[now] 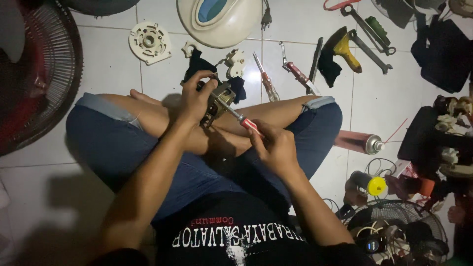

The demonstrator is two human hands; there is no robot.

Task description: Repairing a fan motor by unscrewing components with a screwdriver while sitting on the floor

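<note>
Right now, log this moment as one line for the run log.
left hand grips small motor over crossed legs | right hand holds red-handled screwdriver, tip at motor | spare screwdriver on tiled floor

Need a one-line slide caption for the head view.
Seated cross-legged on tile, left hand grips a fan motor; right hand drives a red-handled screwdriver into it.

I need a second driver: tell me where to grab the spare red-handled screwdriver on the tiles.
Grip the spare screwdriver by its red handle, the thicker end lying nearer the right knee. Come from above; it lies flat on the tile floor, with space either side of the handle.
</note>
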